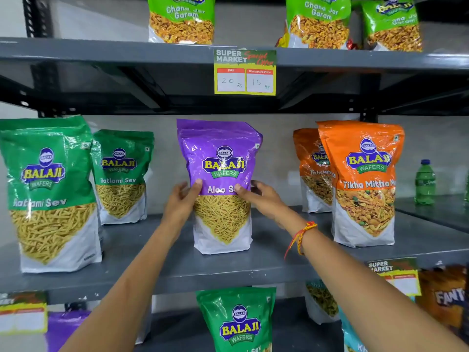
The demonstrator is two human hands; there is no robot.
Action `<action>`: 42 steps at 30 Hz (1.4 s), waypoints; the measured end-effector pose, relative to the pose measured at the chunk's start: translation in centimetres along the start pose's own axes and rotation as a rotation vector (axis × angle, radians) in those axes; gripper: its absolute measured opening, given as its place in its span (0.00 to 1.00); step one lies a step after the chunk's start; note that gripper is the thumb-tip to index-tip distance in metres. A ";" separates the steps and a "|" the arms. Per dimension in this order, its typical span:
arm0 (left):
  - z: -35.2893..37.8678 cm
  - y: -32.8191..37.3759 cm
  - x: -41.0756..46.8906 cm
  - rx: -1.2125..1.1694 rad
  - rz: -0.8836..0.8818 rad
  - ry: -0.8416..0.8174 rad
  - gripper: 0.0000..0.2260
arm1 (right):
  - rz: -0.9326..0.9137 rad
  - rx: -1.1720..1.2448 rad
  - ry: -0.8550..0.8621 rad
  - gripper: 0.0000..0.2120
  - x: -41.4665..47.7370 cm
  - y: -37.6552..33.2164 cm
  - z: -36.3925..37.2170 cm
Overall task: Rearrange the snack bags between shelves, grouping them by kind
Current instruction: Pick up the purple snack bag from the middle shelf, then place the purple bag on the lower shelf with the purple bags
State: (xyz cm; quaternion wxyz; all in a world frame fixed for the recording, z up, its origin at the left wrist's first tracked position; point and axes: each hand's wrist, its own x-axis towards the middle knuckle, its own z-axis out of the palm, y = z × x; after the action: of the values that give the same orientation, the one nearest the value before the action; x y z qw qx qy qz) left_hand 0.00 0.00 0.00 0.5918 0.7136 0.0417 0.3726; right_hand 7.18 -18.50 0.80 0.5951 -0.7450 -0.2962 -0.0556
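Observation:
A purple Aloo Sev bag stands upright in the middle of the grey middle shelf. My left hand grips its left side and my right hand grips its right side, thumbs on the front. To the left stand two green Ratlami Sev bags. Two orange Tikha Mitha bags stand to the right. On the upper shelf are three light-green Chana Jor Garam bags. Below are a green Ratlami Sev bag and a purple bag.
A yellow price tag hangs from the upper shelf edge. A green bottle stands on a neighbouring shelf at the right. More price tags hang on the middle shelf edge. An orange pack sits at the lower right.

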 end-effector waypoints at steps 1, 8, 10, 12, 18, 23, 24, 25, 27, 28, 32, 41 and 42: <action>-0.1 -0.1 -0.5 -0.006 -0.013 -0.071 0.19 | 0.001 0.085 -0.062 0.20 -0.3 -0.1 0.2; -0.5 -1.1 -1.4 -0.110 -0.022 -0.202 0.06 | -0.040 0.240 0.002 0.10 -0.8 0.8 0.6; -1.1 -0.7 -1.9 -0.110 -0.021 -0.188 0.06 | -0.051 0.244 0.005 0.07 -1.4 0.3 0.7; -2.1 -0.2 -2.9 -0.092 -0.005 -0.172 0.05 | -0.071 0.234 -0.016 0.07 -2.2 -0.4 1.0; -6.4 2.9 -8.1 -0.072 0.092 -0.097 0.07 | -0.160 0.319 -0.080 0.05 -6.0 -3.6 3.5; -10.5 4.7 -14.5 0.007 0.126 0.002 0.11 | -0.206 0.416 -0.209 0.08 -10.8 -5.0 6.4; -11.2 4.7 -16.1 0.024 0.122 0.017 0.12 | -0.203 0.434 -0.254 0.09 -11.8 -5.0 6.9; -11.9 4.6 -17.6 0.037 0.112 0.038 0.13 | -0.194 0.449 -0.295 0.10 -12.8 -4.8 7.4; -13.2 4.2 -20.7 0.085 0.071 0.084 0.14 | -0.157 0.467 -0.372 0.15 -14.7 -3.9 8.7; -13.8 3.8 -22.0 0.105 0.059 0.102 0.14 | -0.141 0.477 -0.403 0.16 -15.5 -3.5 9.3; -15.4 0.3 -28.0 0.119 -0.038 0.211 0.15 | -0.065 0.532 -0.522 0.11 -19.8 0.2 12.1; -15.8 -11.3 -33.8 0.097 -0.353 0.231 0.18 | 0.255 0.446 -0.625 0.10 -23.7 11.9 17.4; -15.7 -12.4 -33.5 0.098 -0.377 0.234 0.18 | 0.277 0.429 -0.623 0.10 -23.5 12.8 17.8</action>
State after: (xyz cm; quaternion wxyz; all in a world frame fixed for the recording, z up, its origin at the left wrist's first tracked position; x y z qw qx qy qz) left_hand -28.45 -0.31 -26.64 0.6069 0.6728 0.2608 0.3332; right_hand -10.30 -12.47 -25.44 0.6207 -0.6178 -0.3642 0.3169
